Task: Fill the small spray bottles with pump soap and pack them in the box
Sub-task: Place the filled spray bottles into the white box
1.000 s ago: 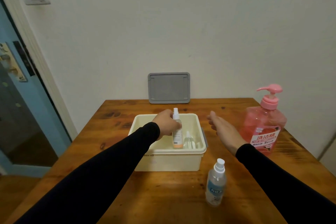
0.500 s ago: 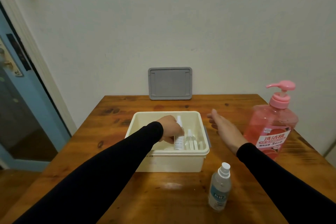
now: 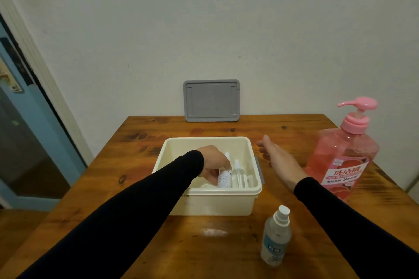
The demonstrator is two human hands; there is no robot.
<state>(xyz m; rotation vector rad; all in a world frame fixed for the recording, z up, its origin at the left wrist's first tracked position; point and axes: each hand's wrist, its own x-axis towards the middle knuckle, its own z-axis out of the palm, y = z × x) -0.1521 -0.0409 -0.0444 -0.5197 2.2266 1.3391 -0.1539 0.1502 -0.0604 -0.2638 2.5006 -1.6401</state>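
Left grip (image 3: 213, 165) pinches a spray bottle (image 3: 224, 178) upright inside the box (image 3: 204, 201); right grip (image 3: 280, 161) hovers spread. Packing step; next, release, then fetch the bottle (image 3: 275, 236) near the table's front edge.

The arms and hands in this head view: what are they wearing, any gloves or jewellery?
Both arms wear plain black long sleeves reaching the wrists, with no markings visible. The left hand and right hand are bare: no gloves, and no rings or watch can be seen.

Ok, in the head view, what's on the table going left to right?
Left hand holding a labelled bottle in the box → clear bottle beside it → right hand → pink soap bottle.
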